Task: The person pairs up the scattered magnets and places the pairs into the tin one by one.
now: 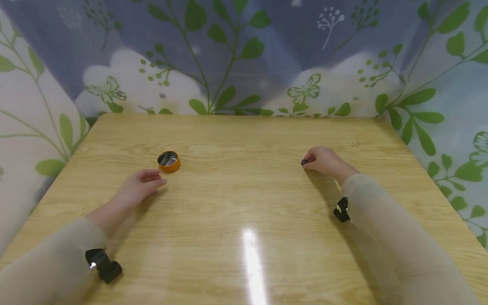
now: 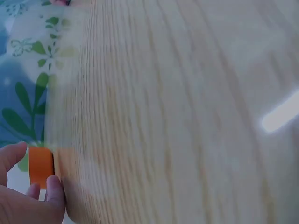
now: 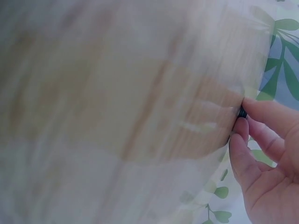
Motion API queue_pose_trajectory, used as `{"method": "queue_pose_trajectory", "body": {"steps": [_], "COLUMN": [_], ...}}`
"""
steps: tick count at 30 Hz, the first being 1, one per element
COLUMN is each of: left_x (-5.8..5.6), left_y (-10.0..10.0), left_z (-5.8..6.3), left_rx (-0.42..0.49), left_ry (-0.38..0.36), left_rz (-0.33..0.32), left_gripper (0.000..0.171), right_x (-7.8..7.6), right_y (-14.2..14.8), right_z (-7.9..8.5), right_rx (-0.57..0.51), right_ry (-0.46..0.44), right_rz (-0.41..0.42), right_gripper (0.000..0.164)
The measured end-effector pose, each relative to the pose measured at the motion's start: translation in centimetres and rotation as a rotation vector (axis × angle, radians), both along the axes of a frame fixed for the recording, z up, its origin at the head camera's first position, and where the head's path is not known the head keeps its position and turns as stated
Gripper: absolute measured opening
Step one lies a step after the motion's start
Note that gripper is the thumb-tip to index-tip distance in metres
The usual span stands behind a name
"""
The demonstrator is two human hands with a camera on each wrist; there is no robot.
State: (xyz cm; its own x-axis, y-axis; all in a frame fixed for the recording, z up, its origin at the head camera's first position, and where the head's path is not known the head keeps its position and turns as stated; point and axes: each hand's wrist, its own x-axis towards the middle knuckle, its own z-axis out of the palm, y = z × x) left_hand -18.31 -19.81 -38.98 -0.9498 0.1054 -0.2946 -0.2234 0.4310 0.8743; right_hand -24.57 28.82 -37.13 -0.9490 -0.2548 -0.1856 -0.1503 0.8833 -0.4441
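Observation:
On the left of the wooden table stands a short round orange container (image 1: 174, 165), its shiny dark inside facing up in the head view. My left hand (image 1: 139, 186) is just in front of it, fingers and thumb apart with nothing between them. The left wrist view has the orange container (image 2: 41, 167) beyond the spread fingers of that hand (image 2: 30, 200). Over on the right, my right hand (image 1: 322, 161) pinches a small dark round piece (image 1: 303, 162) between thumb and fingertips, close over the tabletop. The right wrist view shows the same piece (image 3: 242, 112), mostly covered by the fingertips.
Both hands work over a light wood-grain table (image 1: 236, 190), with a bright light reflection near its front middle. A leaf-patterned cloth (image 1: 244, 63) hangs behind the far edge and along both sides. A black strapped device (image 1: 103, 266) sits at the left wrist, another (image 1: 342, 209) at the right.

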Motion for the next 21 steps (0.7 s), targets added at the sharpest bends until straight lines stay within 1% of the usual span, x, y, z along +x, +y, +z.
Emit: {"method": "queue_pose_trajectory", "body": {"steps": [2, 6, 11, 16, 18, 21], "left_x": [-0.4, -1.4, -3.0, -5.1, -5.6, -5.9], "left_y": [-0.8, -1.8, -2.7, -2.6, -2.6, -2.7], "left_z": [0.1, 0.2, 0.3, 0.0, -0.2, -0.4], "left_rx": [-0.009, -0.013, -0.019, 0.017, 0.038, 0.04], "left_ry": [0.019, 0.04, 0.036, 0.064, 0.075, 0.081], "left_rz": [0.021, 0.018, -0.037, -0.125, -0.167, -0.209], "left_gripper": [0.075, 0.085, 0.093, 0.095, 0.092, 0.087], "right_x": [-0.1, -0.1, 0.0, 0.1, 0.0, 0.0], "right_y": [-0.2, -0.4, -0.6, -0.2, 0.1, 0.3], "right_z": [0.0, 0.2, 0.4, 0.6, 0.5, 0.1], "right_rx": [-0.006, -0.007, -0.004, -0.009, -0.016, -0.044], "right_ry": [0.002, 0.003, -0.016, -0.049, -0.061, -0.065], "right_rz": [-0.003, -0.001, 0.015, 0.0, -0.002, 0.009], "right_gripper": [0.02, 0.019, 0.021, 0.023, 0.025, 0.025]}}
